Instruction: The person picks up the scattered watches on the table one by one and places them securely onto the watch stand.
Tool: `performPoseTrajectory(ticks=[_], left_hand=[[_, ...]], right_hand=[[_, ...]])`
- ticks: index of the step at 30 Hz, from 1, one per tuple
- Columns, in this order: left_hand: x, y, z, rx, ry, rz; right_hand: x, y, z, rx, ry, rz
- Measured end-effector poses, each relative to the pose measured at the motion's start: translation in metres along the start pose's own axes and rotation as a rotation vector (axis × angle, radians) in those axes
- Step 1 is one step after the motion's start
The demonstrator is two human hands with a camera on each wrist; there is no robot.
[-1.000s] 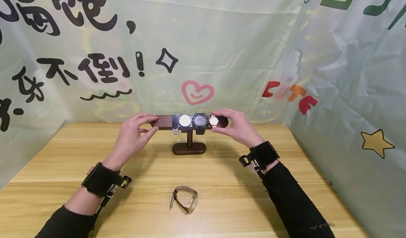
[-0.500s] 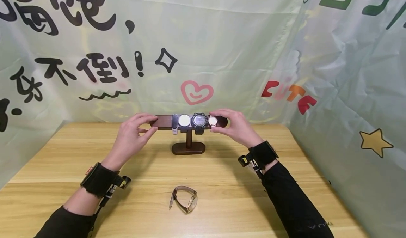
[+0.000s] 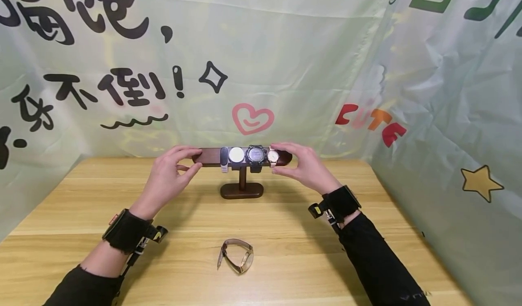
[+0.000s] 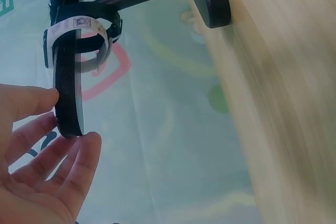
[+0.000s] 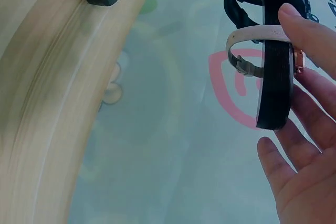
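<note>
Head view: left hand [image 3: 168,170], 9 o'clock, pinching watch stand [image 3: 211,157]; right hand [image 3: 307,163], 3 o'clock, around small watch [image 3: 273,156], grip unclear; uneven pressure might topple watch stand.

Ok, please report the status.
Left grip pinches end of stand. Right grip at small watch. Stand upright, four watches on. Loose watch on table, not blocking.

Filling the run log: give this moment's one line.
left hand: holds stand's left end; right hand: beside small watch; stand: four watches; loose watch: on table
</note>
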State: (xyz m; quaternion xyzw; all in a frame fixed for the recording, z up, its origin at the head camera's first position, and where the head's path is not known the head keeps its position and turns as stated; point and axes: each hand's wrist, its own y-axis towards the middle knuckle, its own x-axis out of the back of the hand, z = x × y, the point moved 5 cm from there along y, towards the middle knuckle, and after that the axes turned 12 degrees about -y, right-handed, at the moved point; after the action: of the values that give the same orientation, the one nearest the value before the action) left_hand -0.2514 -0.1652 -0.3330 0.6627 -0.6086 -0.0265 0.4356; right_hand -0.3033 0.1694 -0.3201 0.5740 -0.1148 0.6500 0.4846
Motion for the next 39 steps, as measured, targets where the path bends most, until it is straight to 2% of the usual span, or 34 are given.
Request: performPoseTrajectory(ticks=[9,17,21,25,29,32,35,39], left_hand=[[0.001,0.000,-0.002,-0.018,-0.011,-0.007],[0.002,0.000,-0.006,-0.052,0.012,-0.032],[0.002,-0.001,-0.010,-0.073,0.026,-0.053],[0.002,-0.001,-0.016,-0.105,0.030,-0.062],[0.001,-0.003,-0.024,-0.142,0.018,-0.052],[-0.002,-0.005,-0.031,-0.170,0.004,-0.031],[-0.007,-0.008,-0.038,-0.206,-0.005,-0.004],[-0.015,-0.011,-0.050,-0.264,-0.011,0.051]], right_hand=[[0.013,-0.020,-0.009,-0.021,0.008,0.006],[0.025,-0.043,-0.023,-0.084,-0.003,0.005],[0.029,-0.054,-0.032,-0.119,-0.005,0.042],[0.031,-0.067,-0.041,-0.155,-0.033,0.120],[0.034,-0.082,-0.043,-0.166,-0.107,0.226],[0.033,-0.092,-0.043,-0.178,-0.171,0.335],[0.031,-0.102,-0.043,-0.212,-0.190,0.434],[0.030,-0.113,-0.046,-0.253,-0.186,0.500]])
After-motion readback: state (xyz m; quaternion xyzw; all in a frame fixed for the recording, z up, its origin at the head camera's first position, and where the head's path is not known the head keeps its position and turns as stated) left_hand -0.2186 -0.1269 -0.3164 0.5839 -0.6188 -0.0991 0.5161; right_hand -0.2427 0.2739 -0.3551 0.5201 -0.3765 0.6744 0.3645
